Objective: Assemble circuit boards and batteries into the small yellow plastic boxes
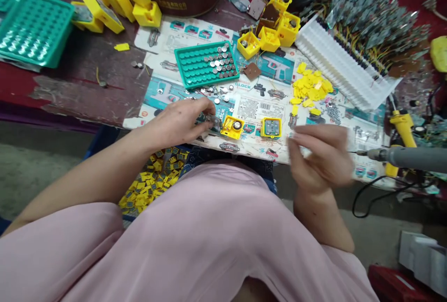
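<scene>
My left hand (185, 122) rests low over the printed cardboard, thumb and fingers curled round a small greyish part that I cannot make out. Just right of its fingertips lies an open yellow plastic case (227, 129) with a round silver button cell (237, 125) in it. A second yellow case (271, 127) stands farther right, a grey part filling its inside. My right hand (321, 155) is raised near the board's front edge, blurred, its thumb and fingers pinched together; whatever they hold is too small to name. Behind my right hand is a grey electric screwdriver (415, 158).
A green tray (185, 66) partly filled with button cells lies ahead. Loose yellow pieces (310, 86) and small screws (333, 113) are at the right. A white rack (345, 66) holds wired boards. Stacked yellow cases (288, 29) stand behind; a yellow-handled tool (403, 127) is far right.
</scene>
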Demonstrator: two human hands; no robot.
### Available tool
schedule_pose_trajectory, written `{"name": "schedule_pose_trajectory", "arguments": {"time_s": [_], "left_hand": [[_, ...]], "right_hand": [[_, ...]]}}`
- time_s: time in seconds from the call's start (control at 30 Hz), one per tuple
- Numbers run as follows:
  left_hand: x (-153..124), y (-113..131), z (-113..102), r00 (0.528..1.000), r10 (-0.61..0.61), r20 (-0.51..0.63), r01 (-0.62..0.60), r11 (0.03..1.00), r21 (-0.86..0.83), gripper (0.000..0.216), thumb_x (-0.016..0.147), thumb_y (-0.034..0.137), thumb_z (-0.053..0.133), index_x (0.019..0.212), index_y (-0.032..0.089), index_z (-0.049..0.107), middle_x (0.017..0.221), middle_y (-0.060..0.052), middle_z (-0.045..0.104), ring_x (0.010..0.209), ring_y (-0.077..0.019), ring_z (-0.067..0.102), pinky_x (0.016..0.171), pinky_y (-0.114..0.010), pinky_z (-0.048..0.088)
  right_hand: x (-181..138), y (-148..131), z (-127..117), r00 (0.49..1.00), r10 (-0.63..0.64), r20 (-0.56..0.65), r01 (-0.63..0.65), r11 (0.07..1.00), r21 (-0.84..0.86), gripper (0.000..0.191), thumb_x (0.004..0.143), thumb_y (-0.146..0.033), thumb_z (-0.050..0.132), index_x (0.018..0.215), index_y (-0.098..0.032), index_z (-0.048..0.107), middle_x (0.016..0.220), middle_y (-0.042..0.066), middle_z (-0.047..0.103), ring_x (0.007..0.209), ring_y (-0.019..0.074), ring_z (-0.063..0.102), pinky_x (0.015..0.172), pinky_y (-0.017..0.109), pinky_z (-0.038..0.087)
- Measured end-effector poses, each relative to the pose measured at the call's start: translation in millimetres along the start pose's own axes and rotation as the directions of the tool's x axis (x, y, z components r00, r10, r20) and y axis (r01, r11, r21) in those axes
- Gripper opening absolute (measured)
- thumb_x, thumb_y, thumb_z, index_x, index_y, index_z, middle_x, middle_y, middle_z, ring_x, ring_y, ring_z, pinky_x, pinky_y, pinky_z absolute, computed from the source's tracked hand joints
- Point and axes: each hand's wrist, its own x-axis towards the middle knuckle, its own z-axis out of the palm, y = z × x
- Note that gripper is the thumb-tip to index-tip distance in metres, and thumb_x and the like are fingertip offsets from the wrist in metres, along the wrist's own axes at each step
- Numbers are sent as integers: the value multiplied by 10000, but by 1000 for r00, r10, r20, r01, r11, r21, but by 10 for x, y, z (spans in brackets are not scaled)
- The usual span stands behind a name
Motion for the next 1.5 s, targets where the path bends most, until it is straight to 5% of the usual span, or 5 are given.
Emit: {"name": "schedule_pose_trajectory", "arguments": {"time_s": [0.27,0.57,1.1,1.23,1.5], "left_hand": [[119,401,-142,931,243,-271,-246,969,21,380,951,155,440,1304,253,537,1152,-45,714,1074,-229,697,959,-395,547],[34,207,517,933,244,-263,-274,959,-80,804,945,423,583,1569,145,158,1314,-186,629,1187,-307,617,984,-450,499],[69,307,461,963,213,-164,-192,972,138,320,943,457,573,1118,203,658,1085,-74,704,968,-248,647,857,-386,463],[44,285,498,946,242,-218,-224,969,102,323,957,430,572,1142,173,633,1161,-101,711,1030,-252,654,895,-404,490],[-18,266,575,867,390,-309,-346,919,189,303,949,197,584,1246,139,603,1291,-160,656,1177,-251,623,960,-408,557]], "right_hand": [[469,-82,578,987,-50,152,23,984,175,575,889,-328,640,1439,-310,471,1015,17,738,720,145,637,656,301,584],[202,-38,468,993,90,74,-106,961,256,192,870,-232,670,1057,-250,636,988,-2,701,870,122,689,780,263,599],[164,-94,129,896,-362,259,380,925,-22,309,905,-74,604,1144,-242,702,1031,43,767,1000,158,713,887,299,586],[138,-36,220,996,-38,87,33,998,56,219,885,-136,643,1067,-234,719,936,9,769,782,118,717,731,244,598],[115,63,360,925,379,30,-376,901,216,164,841,-267,680,955,-199,776,848,22,774,667,122,696,646,254,595]]}}
